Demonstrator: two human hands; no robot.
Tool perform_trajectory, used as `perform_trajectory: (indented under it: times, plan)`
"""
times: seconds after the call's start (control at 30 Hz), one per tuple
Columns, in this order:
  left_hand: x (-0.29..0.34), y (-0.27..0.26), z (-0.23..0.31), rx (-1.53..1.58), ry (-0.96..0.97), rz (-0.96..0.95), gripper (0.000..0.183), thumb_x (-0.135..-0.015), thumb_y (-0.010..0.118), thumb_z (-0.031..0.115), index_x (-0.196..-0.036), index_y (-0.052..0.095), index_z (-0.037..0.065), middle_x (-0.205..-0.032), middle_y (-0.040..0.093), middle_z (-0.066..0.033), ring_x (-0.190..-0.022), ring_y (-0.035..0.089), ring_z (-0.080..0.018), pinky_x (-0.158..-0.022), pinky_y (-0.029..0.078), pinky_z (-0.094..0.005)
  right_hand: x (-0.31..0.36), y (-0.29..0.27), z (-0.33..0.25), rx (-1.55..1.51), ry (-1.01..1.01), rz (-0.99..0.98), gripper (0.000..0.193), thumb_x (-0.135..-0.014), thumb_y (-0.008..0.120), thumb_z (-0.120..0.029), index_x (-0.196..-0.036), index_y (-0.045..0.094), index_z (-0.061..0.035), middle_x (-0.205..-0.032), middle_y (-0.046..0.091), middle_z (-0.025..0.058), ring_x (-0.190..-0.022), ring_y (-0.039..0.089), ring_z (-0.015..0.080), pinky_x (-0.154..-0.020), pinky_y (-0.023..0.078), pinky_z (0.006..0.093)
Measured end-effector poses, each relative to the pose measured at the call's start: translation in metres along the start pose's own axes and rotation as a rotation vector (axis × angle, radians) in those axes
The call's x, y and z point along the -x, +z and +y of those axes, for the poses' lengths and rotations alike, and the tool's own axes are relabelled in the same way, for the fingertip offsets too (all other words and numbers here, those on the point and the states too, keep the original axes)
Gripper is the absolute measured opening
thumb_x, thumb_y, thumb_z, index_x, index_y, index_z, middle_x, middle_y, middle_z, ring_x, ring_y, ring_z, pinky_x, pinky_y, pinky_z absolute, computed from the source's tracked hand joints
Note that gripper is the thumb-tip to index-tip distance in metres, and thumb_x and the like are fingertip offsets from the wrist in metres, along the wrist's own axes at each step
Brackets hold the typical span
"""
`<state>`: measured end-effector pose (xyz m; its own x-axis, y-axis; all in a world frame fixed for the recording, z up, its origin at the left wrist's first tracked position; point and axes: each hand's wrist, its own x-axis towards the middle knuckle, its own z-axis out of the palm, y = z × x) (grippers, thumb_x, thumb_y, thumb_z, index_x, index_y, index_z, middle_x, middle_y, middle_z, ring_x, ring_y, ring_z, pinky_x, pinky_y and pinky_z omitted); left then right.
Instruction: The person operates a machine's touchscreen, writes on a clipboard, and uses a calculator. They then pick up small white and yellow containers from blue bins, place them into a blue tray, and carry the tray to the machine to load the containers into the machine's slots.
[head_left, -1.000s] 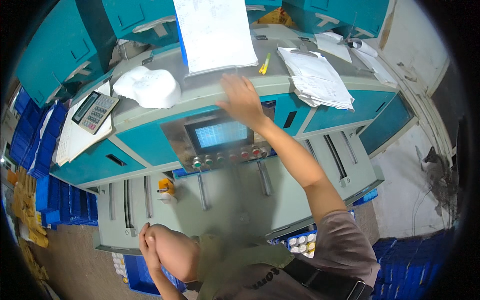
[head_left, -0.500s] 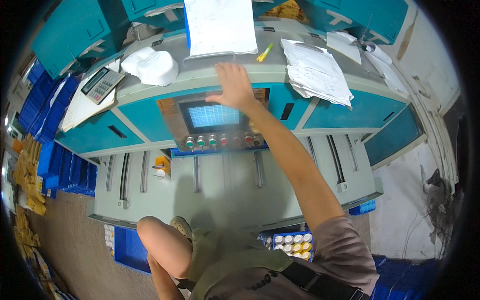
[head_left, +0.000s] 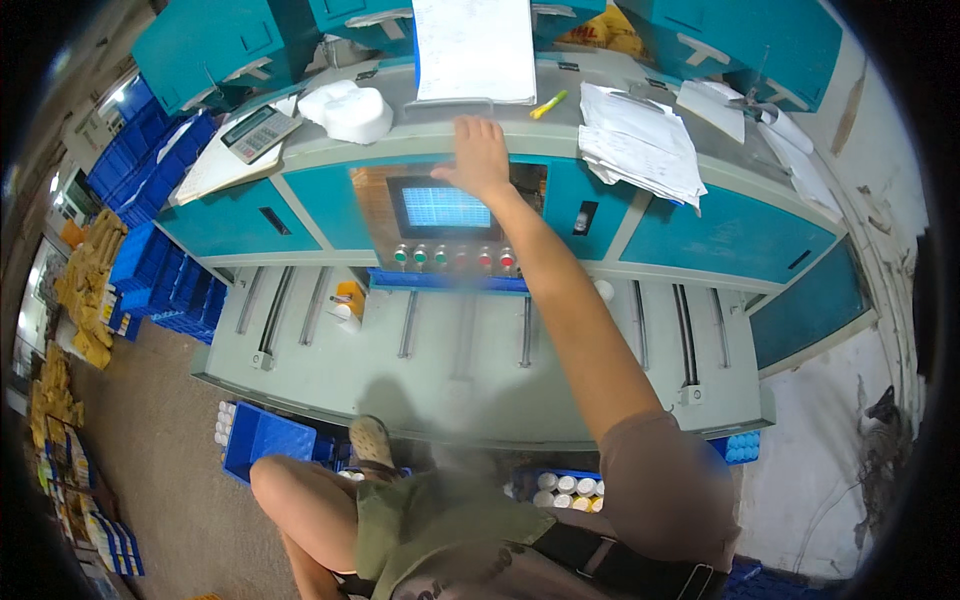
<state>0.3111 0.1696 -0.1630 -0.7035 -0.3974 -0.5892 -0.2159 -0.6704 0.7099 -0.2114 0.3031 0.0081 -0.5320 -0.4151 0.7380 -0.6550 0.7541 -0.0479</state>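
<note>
My right hand (head_left: 478, 158) rests on the front ledge of a grey and teal machine, fingers stretched forward and thumb out to the left. It holds nothing. Just below it is a lit display screen (head_left: 445, 207) set in a control panel, with a row of green and red buttons (head_left: 440, 257) beneath. Beyond the fingertips stands a clipboard with white sheets (head_left: 475, 55). A yellow-green marker (head_left: 548, 104) lies to the right of the clipboard. My left hand is out of sight.
A calculator (head_left: 260, 133), a white foam piece (head_left: 345, 112) and a paper stack (head_left: 640, 145) lie on the ledge. White and orange containers (head_left: 347, 305) stand on the slotted lower table (head_left: 460, 350). Blue crates (head_left: 265, 440) sit around, one with white-capped bottles (head_left: 567, 485). My bent leg is lower left.
The view has shifted, so the machine appears farther right. My right hand stays on the ledge by the screen. My left knee and foot have moved apart a little, showing more of the shoe.
</note>
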Motion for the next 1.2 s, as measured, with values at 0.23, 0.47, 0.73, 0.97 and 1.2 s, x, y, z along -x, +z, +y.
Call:
perform_trajectory:
  times: [0.23, 0.47, 0.73, 0.97, 1.2]
  plan:
    - [0.006, -0.014, -0.016, -0.039, -0.037, 0.034, 0.059, -0.090, 0.063, 0.037, -0.135, 0.051, 0.001, -0.136, 0.053, -0.0170, -0.124, 0.051, -0.0303, -0.106, 0.038, -0.0410, -0.002, -0.004, -0.003, 0.084, 0.009, -0.072, 0.100, -0.056, 0.084, -0.059, -0.127, 0.049, 0.0024, -0.127, 0.052, 0.0117, -0.121, 0.045, 0.0257, -0.106, 0.031, 0.0394]
    - [0.002, -0.026, -0.028, -0.083, -0.085, 0.051, 0.059, -0.089, 0.064, 0.036, -0.135, 0.051, 0.001, -0.135, 0.054, -0.0170, -0.124, 0.051, -0.0305, -0.106, 0.039, -0.0412, -0.003, -0.006, 0.000, 0.002, -0.001, -0.113, 0.097, -0.057, 0.087, -0.046, -0.130, 0.046, 0.0038, -0.128, 0.052, 0.0176, -0.123, 0.045, 0.0335, -0.107, 0.032, 0.0417]
    - [-0.003, -0.032, -0.035, -0.136, -0.128, 0.063, 0.059, -0.088, 0.065, 0.035, -0.134, 0.052, 0.001, -0.134, 0.054, -0.0171, -0.123, 0.052, -0.0308, -0.105, 0.039, -0.0414, 0.000, -0.005, 0.003, -0.017, -0.029, -0.034, 0.097, -0.056, 0.087, -0.045, -0.130, 0.048, 0.0031, -0.128, 0.052, 0.0170, -0.122, 0.046, 0.0333, -0.107, 0.032, 0.0424]
    - [-0.005, -0.039, -0.041, -0.170, -0.154, 0.067, 0.059, -0.087, 0.066, 0.035, -0.134, 0.052, 0.001, -0.134, 0.055, -0.0171, -0.122, 0.052, -0.0311, -0.104, 0.040, -0.0416, 0.001, -0.003, 0.005, -0.063, -0.058, -0.007, 0.097, -0.056, 0.088, -0.043, -0.131, 0.048, 0.0039, -0.129, 0.052, 0.0171, -0.122, 0.046, 0.0332, -0.108, 0.031, 0.0424]
    - [-0.004, -0.041, -0.047, -0.214, -0.167, 0.053, 0.059, -0.087, 0.067, 0.034, -0.134, 0.052, 0.001, -0.133, 0.055, -0.0172, -0.122, 0.052, -0.0313, -0.104, 0.040, -0.0417, 0.004, 0.002, 0.006, -0.092, -0.056, 0.031, 0.096, -0.056, 0.087, -0.043, -0.130, 0.048, 0.0038, -0.129, 0.052, 0.0173, -0.121, 0.046, 0.0333, -0.108, 0.032, 0.0425]
